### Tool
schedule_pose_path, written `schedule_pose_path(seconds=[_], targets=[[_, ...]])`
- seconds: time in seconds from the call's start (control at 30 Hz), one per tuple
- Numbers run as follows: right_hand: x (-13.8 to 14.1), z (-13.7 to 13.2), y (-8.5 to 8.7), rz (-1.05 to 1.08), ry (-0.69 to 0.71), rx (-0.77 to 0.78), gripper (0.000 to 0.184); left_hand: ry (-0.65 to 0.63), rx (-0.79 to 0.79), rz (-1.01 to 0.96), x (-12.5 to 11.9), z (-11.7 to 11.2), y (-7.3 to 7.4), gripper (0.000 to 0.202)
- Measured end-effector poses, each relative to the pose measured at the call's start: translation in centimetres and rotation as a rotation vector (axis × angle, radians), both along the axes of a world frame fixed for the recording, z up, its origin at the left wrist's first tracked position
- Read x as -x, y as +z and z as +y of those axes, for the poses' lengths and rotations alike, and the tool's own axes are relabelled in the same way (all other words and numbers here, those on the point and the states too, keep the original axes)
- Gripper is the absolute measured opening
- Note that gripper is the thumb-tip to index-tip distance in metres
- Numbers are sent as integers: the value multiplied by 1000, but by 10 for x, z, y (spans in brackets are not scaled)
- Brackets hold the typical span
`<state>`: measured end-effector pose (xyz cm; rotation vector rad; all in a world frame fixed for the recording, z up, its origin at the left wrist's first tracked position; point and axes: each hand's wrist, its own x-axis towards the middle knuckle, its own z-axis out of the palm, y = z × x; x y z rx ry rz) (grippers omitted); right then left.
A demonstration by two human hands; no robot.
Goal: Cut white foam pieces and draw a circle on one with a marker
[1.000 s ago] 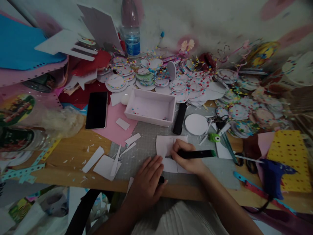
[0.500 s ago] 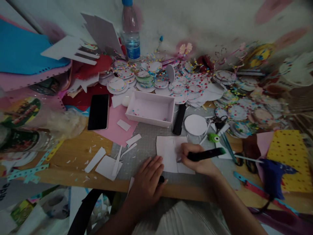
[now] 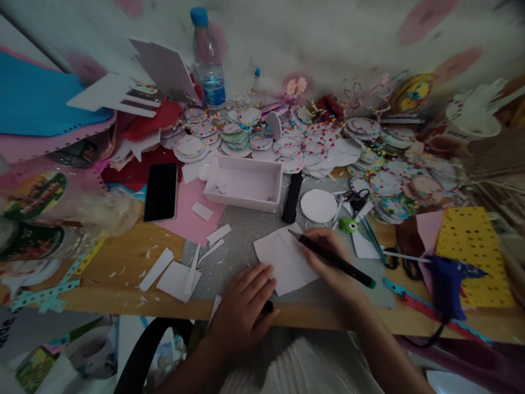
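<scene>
A white paper piece lies on the grey cutting mat near the table's front edge. My right hand is closed around a black pen with a green end, its tip raised over the paper's far corner. My left hand rests at the paper's near-left corner, fingers curled, with a small dark object tucked under it that I cannot make out.
A pink box, a black phone on pink paper, a white paper disc, a water bottle, piles of confetti-dotted discs, scissors, a blue glue gun, a yellow dotted sheet, white offcuts.
The white paper has been turned so it lies at an angle. My right hand lifted the pen off the sheet and swung its tip up and to the left. The view shifted slightly.
</scene>
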<state>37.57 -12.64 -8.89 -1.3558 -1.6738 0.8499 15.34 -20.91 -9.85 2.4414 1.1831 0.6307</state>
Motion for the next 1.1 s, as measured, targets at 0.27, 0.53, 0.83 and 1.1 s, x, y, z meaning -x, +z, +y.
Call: schedule_pose_path(seconds=[0.27,0.53,0.83,1.1], targets=[[18,7,-7,-169,72,-122,5,58,6,57,-6,4,-1,42],[15,6,-12,-221,30,-195,4,56,30,60,-5,5,-1,42],[15,5,-13,-218,20,-202,4,49,26,79,-5,4,-3,42],[13,3,-15,-193,-11,-178,7,52,24,74,-6,5,-2,41]])
